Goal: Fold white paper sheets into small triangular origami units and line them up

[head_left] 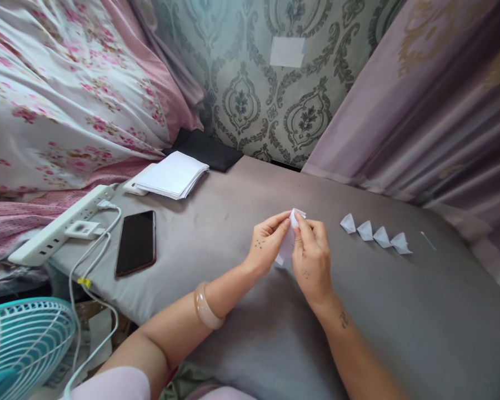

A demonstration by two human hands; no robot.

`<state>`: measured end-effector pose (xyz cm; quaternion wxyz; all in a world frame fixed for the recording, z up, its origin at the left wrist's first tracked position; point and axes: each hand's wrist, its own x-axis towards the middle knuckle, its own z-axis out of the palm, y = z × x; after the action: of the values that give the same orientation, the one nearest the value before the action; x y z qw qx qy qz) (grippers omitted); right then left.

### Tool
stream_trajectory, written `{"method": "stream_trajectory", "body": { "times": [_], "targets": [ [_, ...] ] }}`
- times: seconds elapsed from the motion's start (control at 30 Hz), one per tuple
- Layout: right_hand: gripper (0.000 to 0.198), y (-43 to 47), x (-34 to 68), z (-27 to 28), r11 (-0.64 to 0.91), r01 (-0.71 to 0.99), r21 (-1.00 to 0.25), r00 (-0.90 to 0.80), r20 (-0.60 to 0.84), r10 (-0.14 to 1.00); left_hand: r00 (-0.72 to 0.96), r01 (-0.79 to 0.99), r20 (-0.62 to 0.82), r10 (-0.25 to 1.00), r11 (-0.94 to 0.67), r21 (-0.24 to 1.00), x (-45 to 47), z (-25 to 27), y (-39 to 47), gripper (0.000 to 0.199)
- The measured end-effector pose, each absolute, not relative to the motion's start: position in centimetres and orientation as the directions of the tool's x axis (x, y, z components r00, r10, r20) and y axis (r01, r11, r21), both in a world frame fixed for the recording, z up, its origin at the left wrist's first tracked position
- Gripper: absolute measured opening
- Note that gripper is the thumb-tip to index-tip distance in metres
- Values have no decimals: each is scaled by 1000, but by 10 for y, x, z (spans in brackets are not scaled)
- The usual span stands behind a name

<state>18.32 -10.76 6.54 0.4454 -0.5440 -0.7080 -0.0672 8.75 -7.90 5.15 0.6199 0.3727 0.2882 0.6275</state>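
Between my two hands is a partly folded sheet of white paper, held up over the grey cloth-covered surface. My left hand pinches its upper left side between thumb and fingers. On the other side, my right hand grips the top with thumb and curled fingers. Part of the sheet hangs below and between the hands; the fingers hide the rest. To the right stand several small folded white paper pieces in a slanting row. At the back left lies a stack of white paper sheets.
A dark phone lies at left beside a white power strip with plugged-in cables. Behind the paper stack is a black folded item. A cotton swab lies far right. A turquoise fan stands at lower left.
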Motion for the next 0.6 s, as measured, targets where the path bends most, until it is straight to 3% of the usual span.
{"method": "stream_trajectory", "body": {
  "times": [0.3,0.6],
  "targets": [
    [33,-108,183,73,387,646,-658,113,584,804,71,-578,65,995,-12,816,86,53,-80,27],
    [31,-110,179,75,322,591,-739,231,538,811,72,-579,51,996,1,815,86,57,-84,26]
  ]
}}
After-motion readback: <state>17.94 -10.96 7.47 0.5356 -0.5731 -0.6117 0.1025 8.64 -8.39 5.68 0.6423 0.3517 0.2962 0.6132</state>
